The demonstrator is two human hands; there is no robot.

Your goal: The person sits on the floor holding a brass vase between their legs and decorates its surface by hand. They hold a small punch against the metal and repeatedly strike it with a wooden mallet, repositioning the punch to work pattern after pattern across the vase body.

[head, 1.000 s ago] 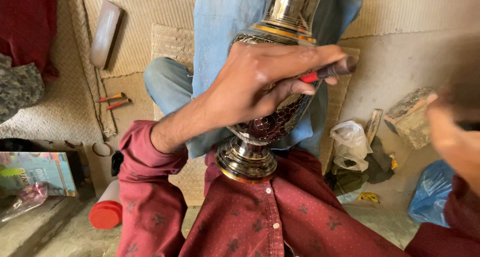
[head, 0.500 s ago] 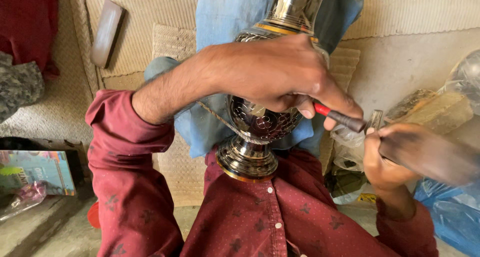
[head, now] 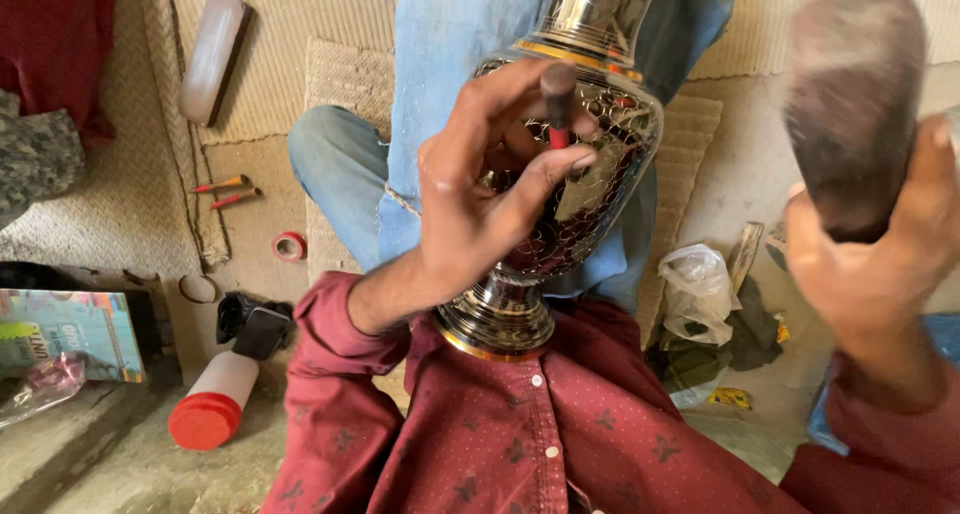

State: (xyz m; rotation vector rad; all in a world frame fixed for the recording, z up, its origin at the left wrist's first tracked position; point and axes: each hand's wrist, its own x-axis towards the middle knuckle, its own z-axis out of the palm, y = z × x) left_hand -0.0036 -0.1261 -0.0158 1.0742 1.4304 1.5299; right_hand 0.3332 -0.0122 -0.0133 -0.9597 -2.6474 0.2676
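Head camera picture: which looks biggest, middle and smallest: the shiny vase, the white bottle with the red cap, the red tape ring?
1. Shiny vase
2. White bottle with the red cap
3. Red tape ring
The vase is nearest the camera, which adds to its look.

Engraved metal vase [head: 590,189] upright, foot on lap; red-banded chisel [head: 557,104] against belly.

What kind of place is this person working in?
Probably a small metal-craft workshop on the floor: an engraved metal vase rests against the person's chest, the left hand holds a chisel, and woven mats cover the ground.
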